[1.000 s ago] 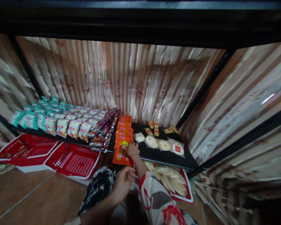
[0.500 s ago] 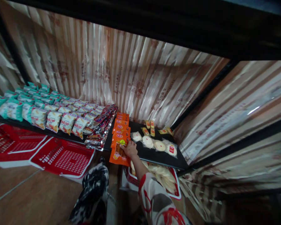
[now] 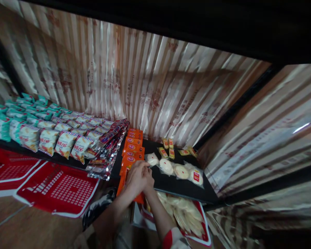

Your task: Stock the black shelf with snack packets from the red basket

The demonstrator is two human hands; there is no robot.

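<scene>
The left hand [image 3: 136,178], out of view half a second ago, now overlaps the right hand [image 3: 148,179] over the front orange packet [image 3: 121,181]; work there is now two-handed. Packet lies at the shelf's [image 3: 162,181] front edge, nearest end of the orange row. Long axis appears to run front to back, top towards the curtain [image 3: 145,76]. Fingers bunched; cannot tell whether either hand grips it.

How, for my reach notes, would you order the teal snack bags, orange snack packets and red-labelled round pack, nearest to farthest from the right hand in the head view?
1. Orange snack packets, just left of the right hand.
2. Red-labelled round pack, farther right.
3. Teal snack bags, far left.
</scene>
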